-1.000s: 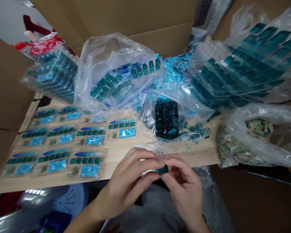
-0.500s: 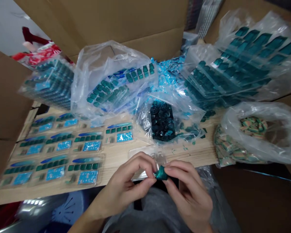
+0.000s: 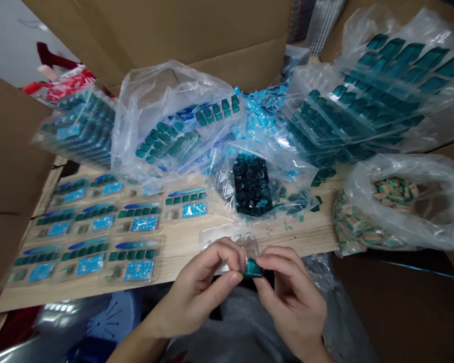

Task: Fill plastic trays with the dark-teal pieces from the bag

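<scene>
Both hands meet in front of the table edge around a glossy teal press-on nail (image 3: 253, 269). My left hand (image 3: 202, 290) pinches its left end between thumb and forefinger. On the other end, the fingertips and thumb of my right hand (image 3: 293, 297) are closed; whether it is a single nail or a few stacked together I cannot tell. Just behind the fingers lies a clear plastic tray (image 3: 209, 236), partly covered by my left hand. A dark heap of teal nails (image 3: 252, 184) sits in a clear bag beyond the tray.
Filled trays (image 3: 134, 262) with nails, blue files and blue packets stand in rows at left. Behind are a tray stack (image 3: 75, 131), a plastic bag (image 3: 144, 101) and blue packets (image 3: 263, 113). At right are large teal nail sheets (image 3: 393, 75) and a bag of small striped blocks (image 3: 357, 227).
The teal nail has turned between my fingers and now shows a flatter, squarer face. Both hands keep their pinch in nearly the same place. The view has shifted slightly.
</scene>
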A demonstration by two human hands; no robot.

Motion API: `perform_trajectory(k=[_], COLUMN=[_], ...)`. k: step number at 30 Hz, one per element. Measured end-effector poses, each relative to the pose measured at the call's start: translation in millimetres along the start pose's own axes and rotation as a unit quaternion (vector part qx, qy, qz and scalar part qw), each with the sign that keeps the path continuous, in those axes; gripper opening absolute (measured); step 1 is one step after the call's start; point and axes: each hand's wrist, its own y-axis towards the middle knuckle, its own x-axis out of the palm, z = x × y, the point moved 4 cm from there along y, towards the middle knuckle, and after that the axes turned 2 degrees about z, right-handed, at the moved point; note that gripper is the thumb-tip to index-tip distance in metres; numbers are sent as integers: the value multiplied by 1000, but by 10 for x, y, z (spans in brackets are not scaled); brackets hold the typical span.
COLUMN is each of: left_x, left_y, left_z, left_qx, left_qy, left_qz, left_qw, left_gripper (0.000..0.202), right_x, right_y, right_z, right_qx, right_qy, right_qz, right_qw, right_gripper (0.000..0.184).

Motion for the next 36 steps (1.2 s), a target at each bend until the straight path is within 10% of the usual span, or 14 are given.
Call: perform_trajectory(k=[10, 16, 26, 31, 36], left_x=[-35, -131, 586, 573, 363], left_y=[26, 112, 388, 346, 265], left_z=[-87, -29, -661, -704, -524], left_qx=[-21, 17, 104, 98, 90], left_qy=[-154, -21, 207, 236, 290], left_qz=[61, 152, -22, -55, -85], left_qw=[986, 988, 972, 965, 949], left_gripper=[20, 11, 32, 28, 23], right_x=[39, -70, 11, 39, -26], right_y=[8, 15, 36, 56, 83], right_z=[-25, 232, 245, 228, 294], right_qx=[16, 199, 331, 357, 337], right_qy=[36, 200, 475, 537, 520], right_qz=[59, 103, 36, 43, 44], right_qw=[997, 954, 815, 763, 784], right_gripper=[39, 15, 20, 26, 27])
